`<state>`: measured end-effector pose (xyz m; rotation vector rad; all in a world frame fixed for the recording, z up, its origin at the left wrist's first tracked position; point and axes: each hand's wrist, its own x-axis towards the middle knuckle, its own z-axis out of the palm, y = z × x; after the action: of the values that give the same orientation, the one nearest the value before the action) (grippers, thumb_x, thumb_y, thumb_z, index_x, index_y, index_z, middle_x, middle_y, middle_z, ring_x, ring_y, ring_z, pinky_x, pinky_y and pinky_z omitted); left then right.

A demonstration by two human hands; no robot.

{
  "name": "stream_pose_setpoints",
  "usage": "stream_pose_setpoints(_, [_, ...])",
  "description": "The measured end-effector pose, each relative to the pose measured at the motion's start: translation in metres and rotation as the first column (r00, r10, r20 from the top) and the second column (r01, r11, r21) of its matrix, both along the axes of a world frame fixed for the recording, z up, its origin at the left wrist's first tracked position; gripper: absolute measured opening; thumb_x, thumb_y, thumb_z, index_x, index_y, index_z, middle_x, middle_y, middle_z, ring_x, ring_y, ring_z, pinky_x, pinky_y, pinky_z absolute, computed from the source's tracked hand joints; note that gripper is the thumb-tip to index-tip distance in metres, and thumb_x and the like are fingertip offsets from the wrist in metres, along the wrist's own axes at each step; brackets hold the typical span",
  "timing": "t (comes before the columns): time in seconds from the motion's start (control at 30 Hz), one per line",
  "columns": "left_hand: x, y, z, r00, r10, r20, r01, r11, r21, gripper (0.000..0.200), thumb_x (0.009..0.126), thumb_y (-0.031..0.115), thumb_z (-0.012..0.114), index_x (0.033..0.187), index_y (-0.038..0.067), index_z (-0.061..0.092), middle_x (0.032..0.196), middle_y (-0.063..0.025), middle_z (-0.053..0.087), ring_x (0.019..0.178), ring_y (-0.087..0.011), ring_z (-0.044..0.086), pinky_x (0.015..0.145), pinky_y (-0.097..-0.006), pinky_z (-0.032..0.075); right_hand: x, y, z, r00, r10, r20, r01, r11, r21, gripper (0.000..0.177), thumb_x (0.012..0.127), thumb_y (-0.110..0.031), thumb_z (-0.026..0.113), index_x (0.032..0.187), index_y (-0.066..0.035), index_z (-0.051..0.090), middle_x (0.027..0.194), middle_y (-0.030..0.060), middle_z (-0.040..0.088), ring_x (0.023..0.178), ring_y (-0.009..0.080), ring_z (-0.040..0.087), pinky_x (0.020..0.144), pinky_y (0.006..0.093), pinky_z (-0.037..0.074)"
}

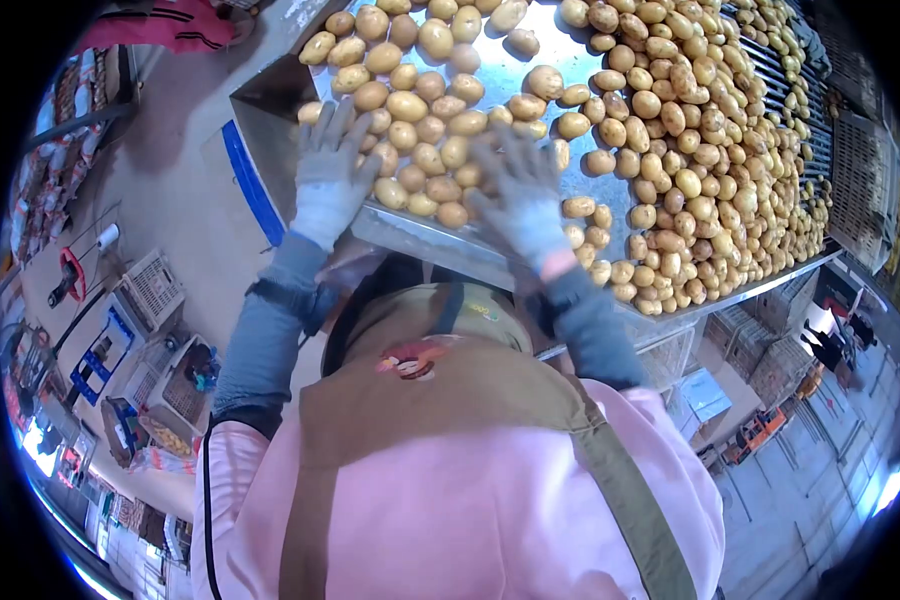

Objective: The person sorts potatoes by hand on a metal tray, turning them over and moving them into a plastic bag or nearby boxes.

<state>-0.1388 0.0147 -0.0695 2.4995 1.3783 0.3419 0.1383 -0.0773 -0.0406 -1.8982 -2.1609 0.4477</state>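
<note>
Many potatoes (pixel 427 158) lie on a shiny metal sorting table (pixel 590 178) in front of me. My left hand (pixel 332 175), in a grey-white work glove, rests at the left edge of a cluster of potatoes with its fingers spread. On the cluster's other side is my right hand (pixel 520 190), gloved the same way, its fingers apart and slightly blurred. The potatoes between the hands sit close to the table's near edge. Neither palm shows, and I see no potato gripped.
A dense heap of potatoes (pixel 690 130) covers the table's right side, beside dark rollers (pixel 760 62). Plastic crates (pixel 152 290) stand on the floor at left. Another crate stack (pixel 860 190) is at far right. A blue strip (pixel 252 185) edges a panel left of the table.
</note>
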Motion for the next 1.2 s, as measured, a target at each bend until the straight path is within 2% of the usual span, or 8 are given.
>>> stream_pose_setpoints(0.1, [0.019,-0.041,0.021,0.98,-0.188,-0.06,0.18,0.977,-0.11,0.061,0.087,0.033,0.07,0.142,0.012,0.054,0.153,-0.0126,0.045,0.143,-0.0364,0.038,0.119,-0.0554,0.025,0.049,-0.079,0.012,0.837,-0.526,0.155,0.537,0.842,-0.042,0.09,0.074,-0.043,0.083,0.148,-0.009,0.045,0.147,0.0221,0.044,0.138,0.0442,0.039,0.115,0.0526,0.031])
stream_pose_setpoints(0.5, [0.026,-0.034,0.025,0.926,-0.36,0.113,0.37,0.925,-0.089,0.05,0.088,0.019,0.069,0.137,0.012,0.058,0.143,-0.0079,0.055,0.135,-0.0317,0.049,0.116,-0.0498,0.033,0.073,0.006,0.046,0.644,-0.72,-0.258,0.673,0.694,-0.257,0.024,0.095,-0.021,0.059,0.112,-0.007,0.069,0.095,0.0155,0.07,0.097,0.0353,0.065,0.084,0.0454,0.051])
stream_pose_setpoints(0.57, [0.029,-0.029,0.026,0.933,-0.279,0.226,0.314,0.94,-0.136,0.045,0.088,0.014,0.069,0.132,0.01,0.06,0.138,-0.0096,0.058,0.129,-0.0326,0.053,0.11,-0.0471,0.04,0.129,0.038,0.012,0.854,-0.482,-0.196,0.519,0.813,0.262,0.022,0.096,-0.019,0.066,0.113,-0.008,0.072,0.096,0.0152,0.072,0.087,0.0315,0.068,0.077,0.0404,0.054])
stream_pose_setpoints(0.8, [0.109,0.004,0.042,0.878,-0.304,0.37,0.368,0.922,-0.116,0.035,0.091,0.009,0.065,0.126,0.008,0.064,0.124,-0.0129,0.064,0.115,-0.0338,0.06,0.102,-0.0438,0.046,0.081,0.13,-0.024,0.976,-0.217,0.002,0.216,0.973,0.085,0.045,0.093,-0.036,0.069,0.128,-0.009,0.06,0.101,0.0114,0.068,0.096,0.0291,0.069,0.077,0.0404,0.056])
stream_pose_setpoints(0.9, [0.114,0.008,0.037,0.881,-0.293,0.372,0.372,0.915,-0.159,0.038,0.09,0.009,0.064,0.128,0.008,0.063,0.127,-0.0141,0.063,0.118,-0.0341,0.059,0.103,-0.0438,0.045,0.087,0.099,-0.005,0.205,-0.583,-0.786,0.333,0.797,-0.505,0.043,0.096,-0.034,0.066,0.124,-0.002,0.058,0.099,0.0079,0.065,0.092,0.0222,0.068,0.064,0.0335,0.056])
stream_pose_setpoints(1.1, [0.138,-0.024,0.038,0.773,-0.567,0.286,0.612,0.785,-0.098,0.044,0.091,0.015,0.062,0.134,0.007,0.058,0.135,-0.0171,0.058,0.129,-0.0371,0.052,0.112,-0.0511,0.038,0.079,-0.002,0.048,-0.7,-0.226,-0.677,0.103,0.907,-0.409,0.043,0.104,-0.033,0.053,0.137,-0.006,0.05,0.119,0.0165,0.065,0.091,0.0287,0.069,0.077,0.0418,0.06])
stream_pose_setpoints(1.17, [0.146,-0.051,0.044,0.712,-0.689,0.134,0.702,0.704,-0.11,0.047,0.089,0.022,0.061,0.133,0.004,0.058,0.138,-0.0154,0.056,0.135,-0.0348,0.046,0.118,-0.0543,0.029,0.073,-0.047,0.058,0.437,-0.299,-0.848,0.538,0.843,-0.02,0.031,0.103,-0.03,0.059,0.125,-0.008,0.061,0.112,0.007,0.065,0.085,0.0212,0.062,0.076,0.0334,0.054])
stream_pose_setpoints(1.2, [0.141,-0.059,0.026,0.7,-0.709,0.084,0.714,0.696,-0.071,0.048,0.088,0.02,0.062,0.133,0.004,0.058,0.141,-0.0151,0.055,0.138,-0.0364,0.043,0.118,-0.0529,0.03,0.076,-0.077,0.063,0.618,-0.373,-0.692,0.61,0.783,0.123,0.031,0.102,-0.029,0.059,0.124,-0.008,0.062,0.112,0.0067,0.065,0.088,0.0209,0.062,0.078,0.0333,0.053])
